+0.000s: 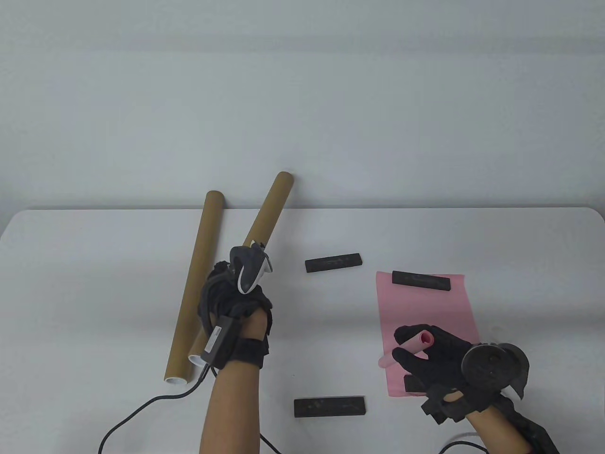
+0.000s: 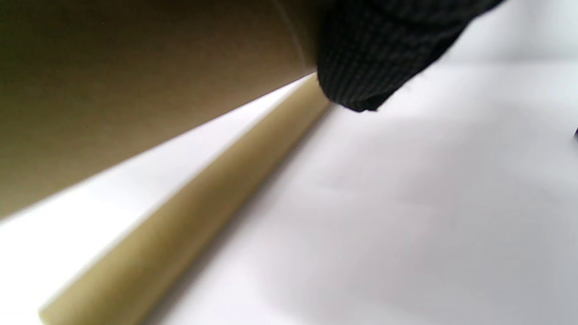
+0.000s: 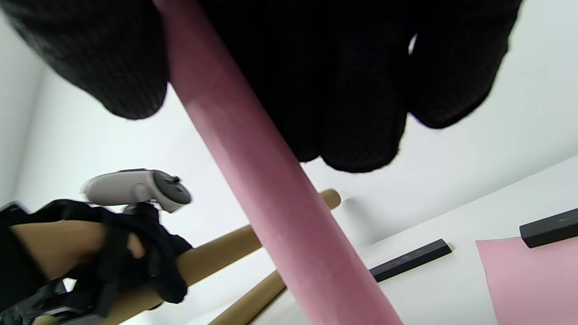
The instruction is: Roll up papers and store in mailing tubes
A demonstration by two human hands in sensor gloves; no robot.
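Observation:
My left hand (image 1: 236, 295) grips a brown mailing tube (image 1: 264, 217) near its lower end, and the tube's far end points up toward the wall. A white cap shows at the tube's near end. The left wrist view shows this tube (image 2: 135, 90) close up under a gloved finger (image 2: 370, 54). A second brown tube (image 1: 196, 283) lies flat on the table to the left. My right hand (image 1: 420, 352) holds a rolled pink paper (image 1: 418, 343), its open end facing up. In the right wrist view the pink roll (image 3: 271, 203) runs down from between the fingers (image 3: 361, 126).
A flat pink sheet (image 1: 425, 312) lies under my right hand with a black weight bar (image 1: 420, 280) on its far edge. Two more black bars (image 1: 333, 263) (image 1: 329, 406) lie mid-table. A cable (image 1: 142, 411) trails from the left wrist.

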